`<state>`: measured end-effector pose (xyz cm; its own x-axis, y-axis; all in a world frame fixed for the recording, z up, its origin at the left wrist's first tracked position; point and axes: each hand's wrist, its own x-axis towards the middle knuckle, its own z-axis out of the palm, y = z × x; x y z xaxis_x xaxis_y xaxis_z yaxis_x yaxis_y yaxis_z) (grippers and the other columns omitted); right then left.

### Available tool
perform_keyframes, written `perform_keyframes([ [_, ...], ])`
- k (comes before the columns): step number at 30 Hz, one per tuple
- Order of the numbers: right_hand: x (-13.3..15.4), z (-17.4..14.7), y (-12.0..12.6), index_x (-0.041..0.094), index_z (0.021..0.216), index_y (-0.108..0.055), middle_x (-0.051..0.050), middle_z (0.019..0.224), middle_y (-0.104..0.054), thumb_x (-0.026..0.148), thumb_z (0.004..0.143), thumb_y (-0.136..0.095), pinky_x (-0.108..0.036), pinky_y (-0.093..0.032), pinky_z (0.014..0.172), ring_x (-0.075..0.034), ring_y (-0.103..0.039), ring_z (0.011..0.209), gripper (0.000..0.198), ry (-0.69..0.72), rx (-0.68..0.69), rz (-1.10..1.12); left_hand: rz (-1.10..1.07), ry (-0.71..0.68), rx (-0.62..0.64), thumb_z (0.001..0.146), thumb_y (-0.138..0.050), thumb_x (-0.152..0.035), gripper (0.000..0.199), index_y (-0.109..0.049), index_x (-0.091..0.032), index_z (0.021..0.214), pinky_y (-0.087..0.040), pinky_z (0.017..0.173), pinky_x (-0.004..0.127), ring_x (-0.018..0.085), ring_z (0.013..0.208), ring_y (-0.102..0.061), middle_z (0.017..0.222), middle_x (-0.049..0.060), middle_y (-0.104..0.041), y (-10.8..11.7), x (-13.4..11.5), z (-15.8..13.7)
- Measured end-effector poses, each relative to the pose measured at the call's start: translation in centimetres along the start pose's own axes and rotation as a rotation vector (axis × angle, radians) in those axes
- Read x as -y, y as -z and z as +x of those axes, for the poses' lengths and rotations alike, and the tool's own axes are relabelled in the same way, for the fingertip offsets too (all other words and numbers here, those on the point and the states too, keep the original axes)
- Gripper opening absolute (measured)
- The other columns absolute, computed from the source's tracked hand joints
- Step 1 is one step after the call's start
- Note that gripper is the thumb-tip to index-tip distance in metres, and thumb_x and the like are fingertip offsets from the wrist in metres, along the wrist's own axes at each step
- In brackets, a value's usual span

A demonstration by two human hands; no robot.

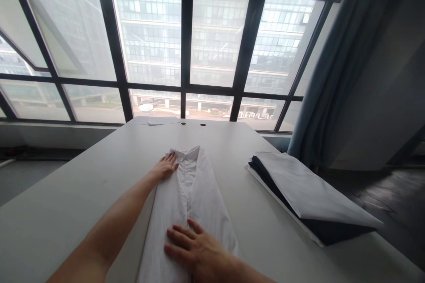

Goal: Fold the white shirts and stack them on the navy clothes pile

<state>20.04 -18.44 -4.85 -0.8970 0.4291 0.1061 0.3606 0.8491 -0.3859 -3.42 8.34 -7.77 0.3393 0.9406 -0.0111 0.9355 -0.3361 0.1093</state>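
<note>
A white shirt [209, 199] lies lengthwise on the white table, folded into a long narrow shape with its collar at the far end. My left hand [166, 166] rests flat on the shirt's upper left edge beside the collar, fingers stretched out. Nearer to me, my right hand [195, 250] lies palm down across the front of the shirt, its fingers spread. Neither hand grips the cloth. The shirt's near end runs out of the frame at the bottom, partly behind my right forearm.
A stack of folded white and dark navy cloth [308, 190] lies on the table's right side. Flat white sheets [156, 120] lie at the far left edge of the table [99, 177], near two dark round holes. Beyond stand tall windows and a grey-blue curtain [332, 75].
</note>
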Motion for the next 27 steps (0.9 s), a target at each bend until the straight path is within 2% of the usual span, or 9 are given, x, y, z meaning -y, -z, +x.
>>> perform_keyframes([
  [3, 1.2, -0.3, 1.2, 0.021, 0.154, -0.033, -0.014, 0.16, -0.031, 0.059, 0.094, -0.053, -0.049, -0.006, 0.123, -0.027, -0.024, 0.149, 0.073, -0.018, -0.037, 0.025, 0.03, 0.021, -0.008, 0.102, -0.021, -0.044, 0.064, -0.025, -0.01, 0.157, -0.015, 0.121, 0.049, 0.028, 0.152, -0.013, 0.164, 0.016, -0.014, 1.0, -0.8, 0.5],
  [6, 1.9, -0.5, 1.6, 0.02, 0.153, -0.035, -0.014, 0.159, -0.034, 0.057, 0.093, -0.055, -0.048, -0.008, 0.123, -0.027, -0.027, 0.148, 0.073, -0.022, -0.065, 0.023, 0.043, -0.014, -0.1, 0.102, -0.024, -0.042, 0.062, -0.028, -0.011, 0.155, -0.016, 0.12, 0.052, 0.029, 0.152, -0.013, 0.163, 0.018, -0.017, 1.2, -3.6, 0.4],
  [8, 1.9, -0.5, 1.5, 0.019, 0.152, -0.037, -0.015, 0.158, -0.035, 0.057, 0.093, -0.056, -0.047, -0.009, 0.123, -0.027, -0.028, 0.148, 0.073, -0.012, -0.079, 0.01, 0.032, -0.133, -0.153, 0.102, -0.025, -0.043, 0.062, -0.028, -0.011, 0.155, -0.015, 0.121, 0.05, 0.029, 0.152, -0.013, 0.163, 0.017, -0.018, 0.4, -6.7, 0.0],
  [11, 1.6, -0.4, 1.2, 0.017, 0.15, -0.039, -0.015, 0.158, -0.035, 0.06, 0.092, -0.055, -0.047, -0.011, 0.123, -0.028, -0.03, 0.147, 0.074, 0.005, -0.095, -0.014, 0.017, -0.411, -0.134, 0.102, -0.023, -0.048, 0.064, -0.026, -0.013, 0.156, -0.014, 0.122, 0.045, 0.025, 0.153, -0.014, 0.164, 0.015, -0.019, -1.6, -11.7, -0.5],
  [14, 1.2, -0.2, 0.8, 0.017, 0.149, -0.04, -0.015, 0.157, -0.038, 0.062, 0.092, -0.054, -0.049, -0.012, 0.122, -0.028, -0.031, 0.146, 0.074, 0.01, -0.094, -0.053, 0.0, -0.461, -0.083, 0.102, -0.021, -0.053, 0.07, -0.026, -0.008, 0.156, -0.016, 0.121, 0.045, 0.027, 0.152, -0.013, 0.163, 0.018, -0.019, -3.0, -14.8, 0.1],
  [17, 0.6, 0.0, 0.4, 0.018, 0.149, -0.038, -0.014, 0.156, -0.039, 0.059, 0.096, -0.05, -0.05, -0.015, 0.122, -0.026, -0.03, 0.146, 0.068, 0.02, -0.07, -0.109, -0.02, -0.361, -0.036, 0.1, -0.02, -0.058, 0.078, -0.026, -0.002, 0.154, -0.015, 0.121, 0.044, 0.029, 0.152, -0.012, 0.163, 0.022, -0.017, -3.0, -15.3, 2.2],
  [21, -0.5, 0.4, -0.4, 0.021, 0.148, -0.037, -0.011, 0.156, -0.04, 0.047, 0.103, -0.041, -0.049, -0.022, 0.12, -0.023, -0.03, 0.146, 0.053, 0.05, -0.042, -0.239, -0.02, -0.256, 0.018, 0.098, -0.02, -0.059, 0.08, -0.024, -0.002, 0.154, -0.014, 0.122, 0.042, 0.029, 0.153, -0.011, 0.163, 0.021, -0.014, -2.3, -14.6, 5.8],
  [27, -1.6, 0.9, -1.0, 0.021, 0.147, -0.037, -0.009, 0.153, -0.044, 0.039, 0.107, -0.033, -0.047, -0.027, 0.119, -0.02, -0.031, 0.145, 0.044, 0.079, -0.047, -0.313, -0.038, -0.207, 0.034, 0.097, -0.025, -0.058, 0.082, -0.02, -0.001, 0.155, -0.014, 0.122, 0.044, 0.029, 0.153, -0.009, 0.164, 0.022, -0.01, -2.4, -14.6, 9.6],
])
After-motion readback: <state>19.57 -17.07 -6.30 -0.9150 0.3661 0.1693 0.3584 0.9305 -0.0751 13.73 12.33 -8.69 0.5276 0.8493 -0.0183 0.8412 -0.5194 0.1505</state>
